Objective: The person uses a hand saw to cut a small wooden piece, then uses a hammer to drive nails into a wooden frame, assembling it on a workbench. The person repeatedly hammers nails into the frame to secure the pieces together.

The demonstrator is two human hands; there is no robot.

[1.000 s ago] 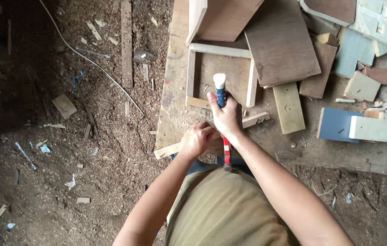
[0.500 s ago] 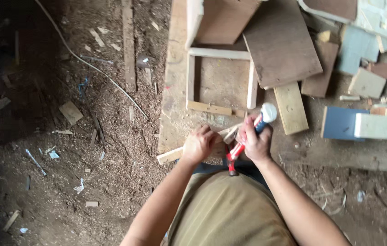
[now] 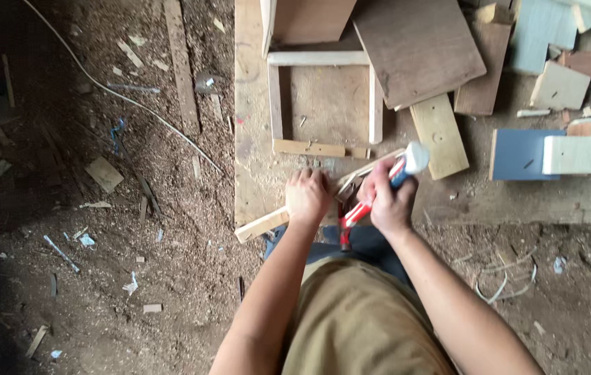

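My right hand [image 3: 387, 201] grips a hammer [image 3: 406, 167] with a blue, white and red handle; its handle end points up and right, its red part lies toward my body. My left hand [image 3: 308, 196] presses down on a thin pale wood strip [image 3: 262, 225] that runs diagonally from lower left toward upper right under both hands. Just beyond the hands lies a small rectangular wooden frame [image 3: 276, 97] made of pale slats, flat on a worn plank. The hammer's head is hidden near the strip between my hands.
A brown board [image 3: 417, 48] and a pale short plank [image 3: 438, 135] lie right of the frame. Blue [image 3: 518, 154] and pale green offcuts [image 3: 587, 154] lie far right. The ground at left is sawdust with scraps and a white cord [image 3: 135, 97].
The hammer swung from upright over the frame down and right to a low slant beside the strip. My left hand stayed on the strip.
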